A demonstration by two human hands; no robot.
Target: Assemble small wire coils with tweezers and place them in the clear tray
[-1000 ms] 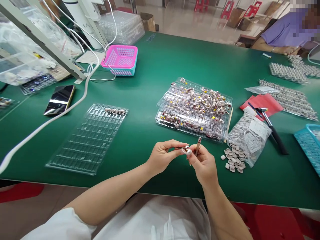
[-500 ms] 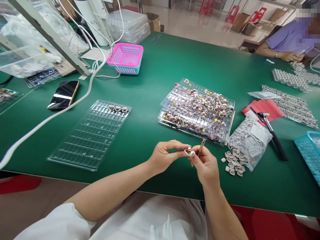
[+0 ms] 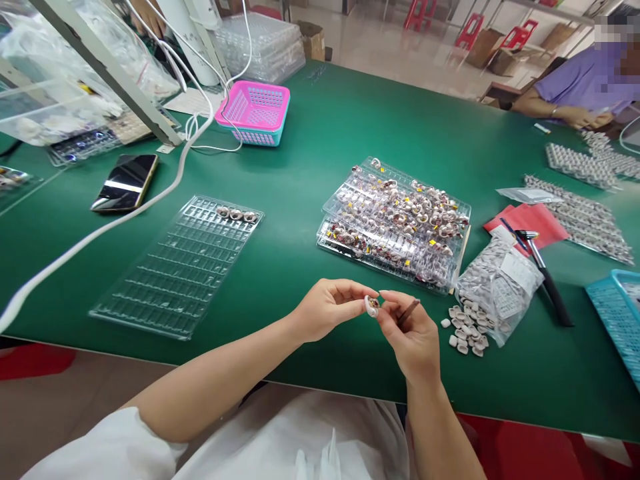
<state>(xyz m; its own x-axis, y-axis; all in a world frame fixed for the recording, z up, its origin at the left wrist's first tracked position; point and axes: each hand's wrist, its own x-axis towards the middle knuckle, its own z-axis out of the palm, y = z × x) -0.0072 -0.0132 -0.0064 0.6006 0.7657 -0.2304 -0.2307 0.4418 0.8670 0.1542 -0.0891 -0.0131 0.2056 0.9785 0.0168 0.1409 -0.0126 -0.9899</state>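
Observation:
A small white rounded shell with dark red and yellow parts inside is pinched between the thumb and forefinger of my left hand. My right hand is closed around slim brownish tweezers, whose upper end pokes up past the fingers. Its thumb and forefinger touch the right side of the shell. Beyond both hands, stacked clear trays carry many similar white pieces with wiring. To the left lies another clear tray, with several filled shells in its far right row.
Loose white caps spill from a plastic bag on the right, beside a black-handled hammer and red paper. A blue basket stands at the right edge. Leftward are a phone, white cable and pink basket. A co-worker sits opposite.
The shell has turned in my fingers and shifted slightly left, its open side now facing more to the right. The tweezers have tipped lower in my right hand.

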